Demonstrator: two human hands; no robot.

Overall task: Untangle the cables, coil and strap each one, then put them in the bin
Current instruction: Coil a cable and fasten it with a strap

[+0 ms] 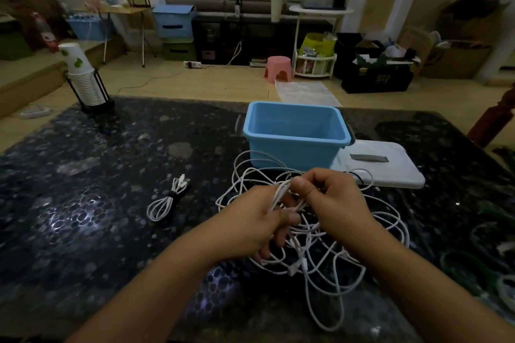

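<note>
A: Where are the cables?
B: A white tangle of cables (320, 234) lies on the dark table (83, 203), just in front of the blue bin (295, 131), with loops touching its base. One coiled cable (167, 199) lies apart to the left.

A: And the hands?
B: Both are raised over the tangle. The left hand (259, 220) has its fingers curled round several strands; the right hand (331, 198) pinches a strand between thumb and fingers, close to the left.

A: Anything else?
B: A white lid (390, 167) lies flat beside the bin, and a stack of paper cups (83, 78) stands at the far left.
</note>
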